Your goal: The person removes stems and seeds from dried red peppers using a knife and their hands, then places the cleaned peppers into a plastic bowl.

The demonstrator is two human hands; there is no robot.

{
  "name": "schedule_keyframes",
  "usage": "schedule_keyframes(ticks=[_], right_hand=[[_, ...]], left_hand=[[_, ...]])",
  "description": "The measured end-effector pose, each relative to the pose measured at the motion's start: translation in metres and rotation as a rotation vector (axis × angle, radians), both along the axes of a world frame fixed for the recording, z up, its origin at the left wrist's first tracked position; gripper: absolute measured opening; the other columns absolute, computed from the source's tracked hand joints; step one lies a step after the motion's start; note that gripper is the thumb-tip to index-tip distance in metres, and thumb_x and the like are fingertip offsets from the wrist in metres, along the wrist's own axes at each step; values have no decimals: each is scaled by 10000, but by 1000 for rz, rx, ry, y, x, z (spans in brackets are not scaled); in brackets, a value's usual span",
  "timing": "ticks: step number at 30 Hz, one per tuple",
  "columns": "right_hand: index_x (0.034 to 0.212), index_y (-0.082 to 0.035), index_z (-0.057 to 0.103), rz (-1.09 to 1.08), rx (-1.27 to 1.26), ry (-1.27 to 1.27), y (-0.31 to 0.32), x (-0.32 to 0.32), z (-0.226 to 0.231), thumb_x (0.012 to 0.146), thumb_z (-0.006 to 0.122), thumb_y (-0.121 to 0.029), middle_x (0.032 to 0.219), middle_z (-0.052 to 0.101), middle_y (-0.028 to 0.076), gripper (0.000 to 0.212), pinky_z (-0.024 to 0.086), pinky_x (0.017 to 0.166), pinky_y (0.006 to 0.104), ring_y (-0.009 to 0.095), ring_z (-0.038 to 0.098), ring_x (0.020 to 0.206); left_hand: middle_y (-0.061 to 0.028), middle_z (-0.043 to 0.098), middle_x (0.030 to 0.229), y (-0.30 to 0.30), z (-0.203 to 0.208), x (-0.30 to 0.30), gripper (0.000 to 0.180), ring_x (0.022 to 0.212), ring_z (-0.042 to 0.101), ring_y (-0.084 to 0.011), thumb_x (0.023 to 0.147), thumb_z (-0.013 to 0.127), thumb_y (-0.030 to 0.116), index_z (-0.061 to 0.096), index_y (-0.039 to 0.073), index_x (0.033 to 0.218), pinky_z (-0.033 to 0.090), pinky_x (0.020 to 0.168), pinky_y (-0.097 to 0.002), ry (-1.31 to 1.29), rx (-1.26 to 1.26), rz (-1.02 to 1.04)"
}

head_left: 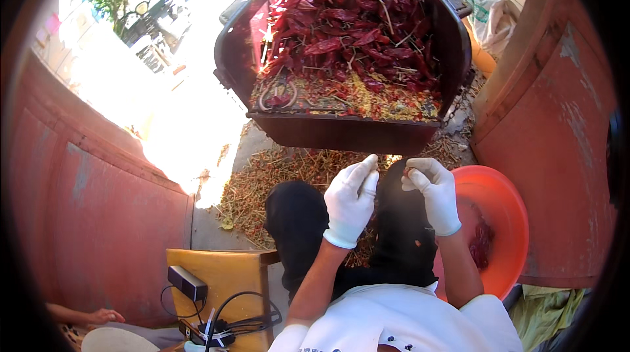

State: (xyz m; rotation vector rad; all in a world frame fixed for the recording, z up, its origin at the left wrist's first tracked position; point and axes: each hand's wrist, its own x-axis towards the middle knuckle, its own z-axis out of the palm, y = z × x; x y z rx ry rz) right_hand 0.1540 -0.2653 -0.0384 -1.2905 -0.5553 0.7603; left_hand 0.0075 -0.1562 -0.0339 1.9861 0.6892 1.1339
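Dried red chili peppers (348,24) lie heaped in a dark maroon bin (341,132) standing directly in front of a seated worker, with loose yellow seeds, broken stems and a pale curved loop (279,95) along its near edge. More dark red peppers (482,246) sit at the bottom of an orange-red basin (515,207) just beside the worker's right leg.

Both hands wear white knit gloves and are raised above the knees, just short of the bin's near wall and apart from each other. The left hand (351,200) has its fingers drawn together with the thumb close beside them; whether anything lies between them cannot be told. The right hand (433,189) curls thumb and fingers together on a small reddish piece (406,172), too small to identify, between the fingertips.

Stems and red scraps (252,185) litter the floor beneath the bin and around the worker's dark trousers (294,214). At lower left, a yellow wooden stool (243,270) bears a black box (187,283) and black cables (252,294), and another person's hand (104,316) shows near the edge of view. Red panels (111,221) rise on either side, bright sunlight falls at upper left, and a pale sack (495,24) slumps at upper right.
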Motion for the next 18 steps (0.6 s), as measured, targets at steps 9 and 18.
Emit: schedule_keyframes(ticks=[9, 18], right_hand=[[1130, 48, 648, -140, -17, -146, 4, 4, 26, 906, 639, 5, 985, 701, 86, 228, 560, 785, 263, 117, 675, 852], [1028, 32, 680, -271, -91, -493, 11, 26, 34, 874, 676, 31, 898, 704, 56, 154, 528, 715, 243, 83, 646, 770]], left_hand=[[-106, 722, 944, 13, 26, 41, 259, 818, 714, -198, 871, 708, 79, 721, 39, 1127, 550, 717, -293, 149, -7, -327], [-94, 708, 901, 49, 40, 83, 195, 748, 689, -234, 844, 721, 154, 737, 82, 1025, 545, 698, -323, 198, 144, -514]])
